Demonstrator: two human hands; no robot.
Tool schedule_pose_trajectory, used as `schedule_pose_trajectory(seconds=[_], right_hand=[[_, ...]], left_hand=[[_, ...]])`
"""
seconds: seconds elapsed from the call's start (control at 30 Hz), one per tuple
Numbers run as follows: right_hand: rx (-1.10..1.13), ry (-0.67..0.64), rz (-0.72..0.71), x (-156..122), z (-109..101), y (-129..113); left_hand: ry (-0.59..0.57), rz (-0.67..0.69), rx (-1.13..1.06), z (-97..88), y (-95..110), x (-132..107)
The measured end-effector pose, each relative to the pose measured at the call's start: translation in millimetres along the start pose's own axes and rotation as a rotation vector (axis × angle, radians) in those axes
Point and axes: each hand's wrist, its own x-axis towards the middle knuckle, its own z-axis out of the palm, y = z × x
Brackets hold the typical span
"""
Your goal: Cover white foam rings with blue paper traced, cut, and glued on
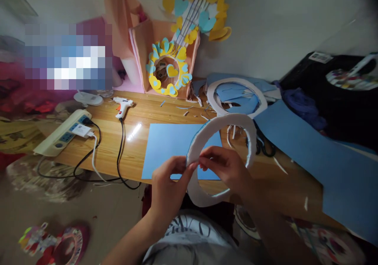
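I hold a white foam ring with a blue edge upright above the wooden table. My left hand pinches the ring's left rim with thumb and fingers. My right hand pinches the same rim from inside the ring, close to the left fingertips. Under the ring lies a light blue paper sheet. A second white ring rests farther back on blue paper scraps.
A white glue gun lies at the back left, its black cord running to a power strip. A pink cardboard model with yellow and blue paper hearts stands against the wall. Large blue sheets cover the right side. Black scissors lie near the ring.
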Motion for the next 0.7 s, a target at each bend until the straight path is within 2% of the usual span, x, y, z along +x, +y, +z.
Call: schedule_pose_trajectory(seconds=[0.1,0.17,0.23,0.3,0.33,0.37,0.4,0.43,0.5,0.53,0.57,0.6,0.63,0.7], right_hand=[[-0.110,0.020,-0.013,-3,0,-1],[-0.270,0.074,-0.097,-11,-8,-6],[-0.468,0.227,-0.293,-21,-26,-17],[-0.719,0.456,-0.492,-31,-53,-29],[-0.877,0.545,-0.530,-35,-68,-34],[-0.993,0.562,-0.513,-38,-80,-38],[-1.037,0.504,-0.454,-39,-91,-39],[-1.008,0.385,-0.356,-40,-98,-38],[-0.751,0.085,-0.113,-38,-101,-27],[-0.574,-0.021,0.004,-37,-98,-19],[-0.402,-0.063,0.108,-35,-93,-10],[-0.255,-0.012,0.191,-33,-87,0],[-0.128,0.083,0.226,-30,-80,9],[0.124,0.284,0.160,-23,-70,25]], left_hand=[[0.018,-0.002,0.061,-1.8,-5,0],[0.021,0.019,0.091,-6.9,-6,3],[-0.018,0.068,0.121,-15.2,-4,8],[-0.091,0.148,0.152,-23.9,0,16],[-0.128,0.196,0.167,-27.0,2,22],[-0.160,0.245,0.182,-28.5,5,28],[-0.192,0.291,0.198,-28.1,7,35],[-0.227,0.331,0.217,-25.7,8,44],[-0.331,0.388,0.266,-16.0,11,62],[-0.394,0.412,0.297,-10.0,13,71],[-0.440,0.438,0.332,-4.5,15,79],[-0.445,0.471,0.372,-0.3,18,85],[-0.398,0.512,0.411,2.0,21,88],[-0.174,0.585,0.450,0.6,27,82]])
